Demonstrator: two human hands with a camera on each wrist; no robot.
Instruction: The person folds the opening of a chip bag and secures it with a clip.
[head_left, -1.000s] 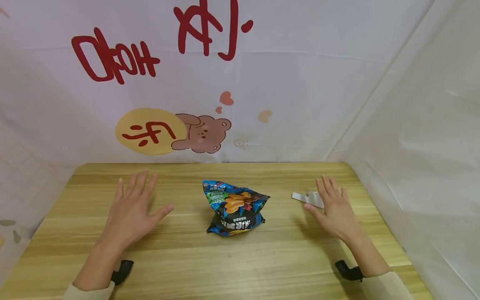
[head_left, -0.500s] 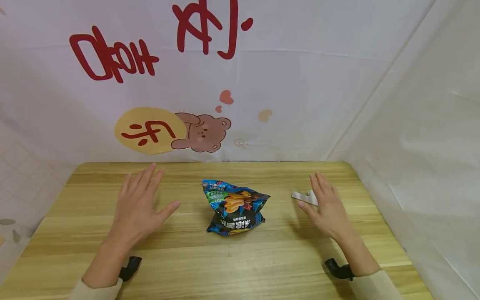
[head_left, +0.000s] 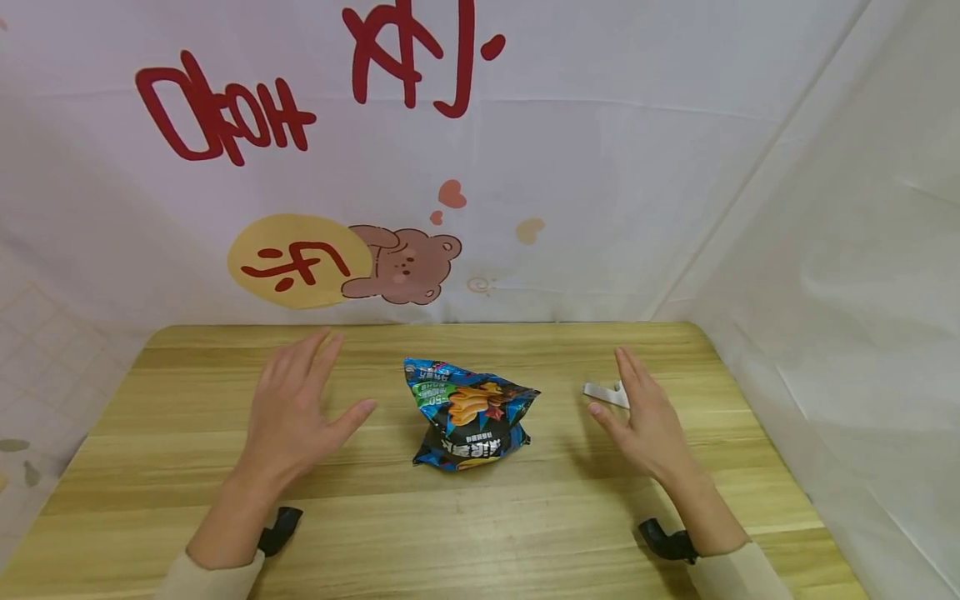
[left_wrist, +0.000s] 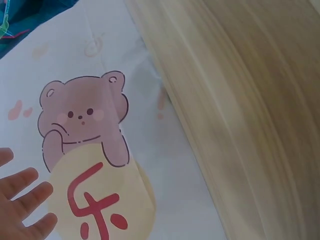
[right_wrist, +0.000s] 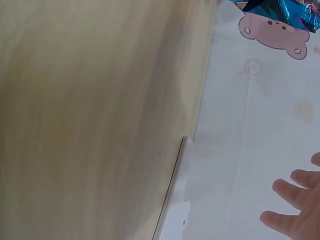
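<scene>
A blue and black bag of chips (head_left: 472,417) stands on the wooden table (head_left: 465,542), its pointed top leaning. To its left my left hand (head_left: 292,412) is held with fingers extended and thumb apart, nothing in it. My right hand (head_left: 648,421), also bare, has its fingers straight on the other side of the bag. A flat pale grey strip with a raised tab (head_left: 603,394) lies just beyond the right thumb, partly hidden behind that hand. In the right wrist view, the strip's long straight edge (right_wrist: 172,192) shows, along with the fingers (right_wrist: 287,195).
A white cloth backdrop (head_left: 600,167) with red characters and a printed bear (head_left: 408,267) hangs behind the table's far edge. Another white sheet (head_left: 862,292) closes off the right side. A black wrist mount (head_left: 281,532) sits by the left wrist, another (head_left: 666,542) by the right.
Both hands have drifted inward toward the bag, the left one moving right and the right one moving left. The bag and the grey strip stay where they were.
</scene>
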